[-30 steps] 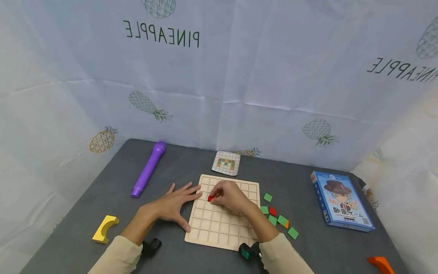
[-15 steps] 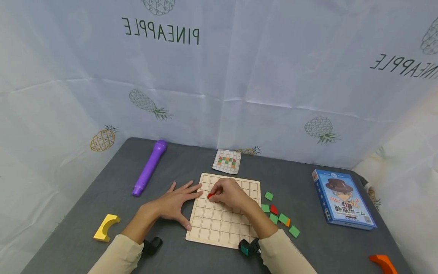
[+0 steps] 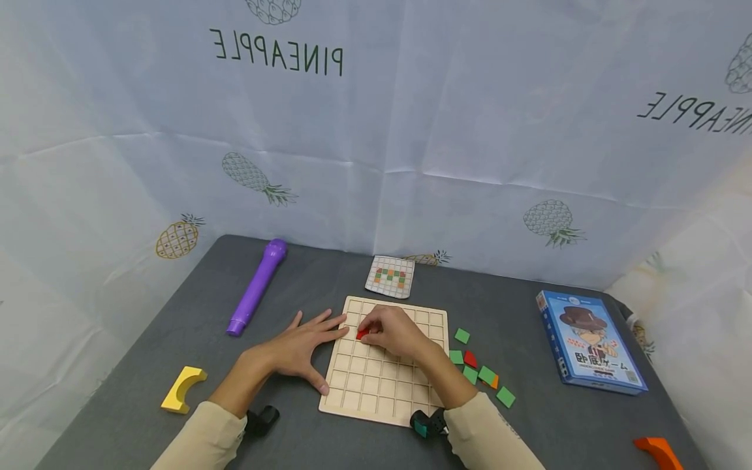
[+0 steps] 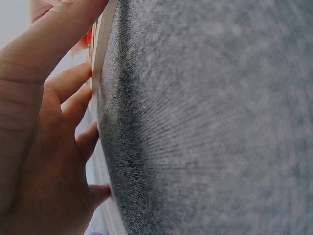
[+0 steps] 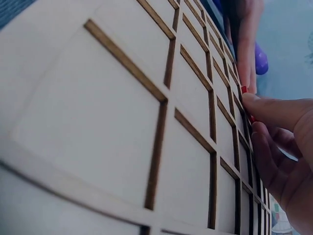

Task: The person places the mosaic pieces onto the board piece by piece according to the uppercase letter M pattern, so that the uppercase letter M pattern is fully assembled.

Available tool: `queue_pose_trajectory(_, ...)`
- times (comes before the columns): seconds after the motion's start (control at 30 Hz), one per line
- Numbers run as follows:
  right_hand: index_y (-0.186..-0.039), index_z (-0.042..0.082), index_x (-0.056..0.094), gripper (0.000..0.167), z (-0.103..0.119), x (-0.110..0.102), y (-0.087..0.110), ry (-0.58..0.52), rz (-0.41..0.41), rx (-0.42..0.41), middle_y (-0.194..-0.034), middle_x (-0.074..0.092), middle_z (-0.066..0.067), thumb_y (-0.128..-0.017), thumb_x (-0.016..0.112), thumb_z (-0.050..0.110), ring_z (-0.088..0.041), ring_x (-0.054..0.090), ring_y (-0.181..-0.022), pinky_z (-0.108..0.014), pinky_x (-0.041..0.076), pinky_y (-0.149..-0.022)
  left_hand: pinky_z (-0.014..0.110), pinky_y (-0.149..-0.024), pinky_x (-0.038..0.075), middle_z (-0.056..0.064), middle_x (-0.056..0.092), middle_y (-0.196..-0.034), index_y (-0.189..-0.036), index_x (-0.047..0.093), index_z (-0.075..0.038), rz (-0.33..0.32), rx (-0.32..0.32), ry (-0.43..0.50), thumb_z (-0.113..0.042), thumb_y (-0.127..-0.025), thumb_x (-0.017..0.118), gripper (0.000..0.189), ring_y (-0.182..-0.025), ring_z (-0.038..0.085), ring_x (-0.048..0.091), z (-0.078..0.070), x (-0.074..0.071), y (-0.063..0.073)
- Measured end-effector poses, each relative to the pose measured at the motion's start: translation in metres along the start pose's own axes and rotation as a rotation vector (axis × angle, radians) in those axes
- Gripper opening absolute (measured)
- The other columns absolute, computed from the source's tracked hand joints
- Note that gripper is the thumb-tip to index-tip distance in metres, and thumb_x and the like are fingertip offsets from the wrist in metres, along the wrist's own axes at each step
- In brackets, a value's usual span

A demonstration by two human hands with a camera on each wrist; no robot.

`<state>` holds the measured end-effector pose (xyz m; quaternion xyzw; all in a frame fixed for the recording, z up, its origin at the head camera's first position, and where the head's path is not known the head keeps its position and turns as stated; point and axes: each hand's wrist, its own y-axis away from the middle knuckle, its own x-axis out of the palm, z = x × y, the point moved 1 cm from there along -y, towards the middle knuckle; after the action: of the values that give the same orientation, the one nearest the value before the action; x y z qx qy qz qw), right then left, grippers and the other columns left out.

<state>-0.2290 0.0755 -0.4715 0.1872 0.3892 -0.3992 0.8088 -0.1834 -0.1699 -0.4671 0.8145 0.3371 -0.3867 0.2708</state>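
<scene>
A pale wooden grid board (image 3: pixel 367 385) with square recesses lies on the dark table. My right hand (image 3: pixel 395 333) pinches a small red tile (image 3: pixel 361 333) between thumb and fingers, low over a recess in the board's upper left part. In the right wrist view, the red tile (image 5: pixel 244 90) shows under the thumb, at the grid. My left hand (image 3: pixel 299 349) is spread flat at the board's left edge, thumb and fingertips right at the rim. The left wrist view shows its fingers (image 4: pixel 73 81) along the edge of the board.
Right of the board lie several green tiles (image 3: pixel 461 335), a red tile (image 3: pixel 470 359) and an orange one (image 3: pixel 495 381). A patterned card (image 3: pixel 390 277) stands behind. Around are a purple microphone-shaped stick (image 3: pixel 258 284), yellow arch block (image 3: pixel 182 390), blue game box (image 3: pixel 590 343) and orange block (image 3: pixel 659 450).
The red tile has turned and lowered slightly in my right hand's fingertips, over the same part of the board. My left hand stays in place. The head view has shifted a little.
</scene>
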Motion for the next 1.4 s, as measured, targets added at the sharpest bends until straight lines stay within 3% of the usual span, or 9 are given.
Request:
queue_pose_trajectory(0.3,-0.101,0.014,0.079,0.014,-0.001,-0.001,0.001,0.001,-0.004,0.001,-0.091,0.069,0.003,-0.088,0.081,0.018,-0.003,0.057,-0.076,-0.019,0.049,-0.069,0.084,-0.116,-0.001,0.004,0.023,-0.172,-0.160,0.037,-0.017,0.001,0.002,0.008,-0.055,-0.065,0.092,0.116,-0.161,0.041,0.012,0.000,-0.001,0.000)
queue_pose_trajectory(1.07,-0.107,0.013,0.078,0.016,-0.004,-0.003,0.004,-0.018,0.032,-0.010,-0.094,0.069,0.002,-0.090,0.078,0.015,-0.003,0.056,-0.079,-0.019,0.049,-0.070,0.084,-0.115,-0.001,0.004,0.023,-0.172,-0.160,0.038,-0.019,0.000,0.002,0.013,-0.057,-0.065,0.091,0.116,-0.161,0.042,0.011,0.001,0.002,0.000)
queue_pose_trajectory(1.4,-0.119,0.011,0.073,0.028,-0.008,-0.013,0.012,-0.112,0.061,-0.015,-0.109,0.072,-0.003,-0.092,0.076,0.013,-0.012,0.069,-0.095,-0.022,0.056,-0.081,0.082,-0.117,0.000,0.001,0.022,-0.173,-0.160,0.038,-0.019,0.010,-0.014,0.009,-0.059,-0.064,0.091,0.117,-0.161,0.039,0.011,-0.001,0.001,0.000)
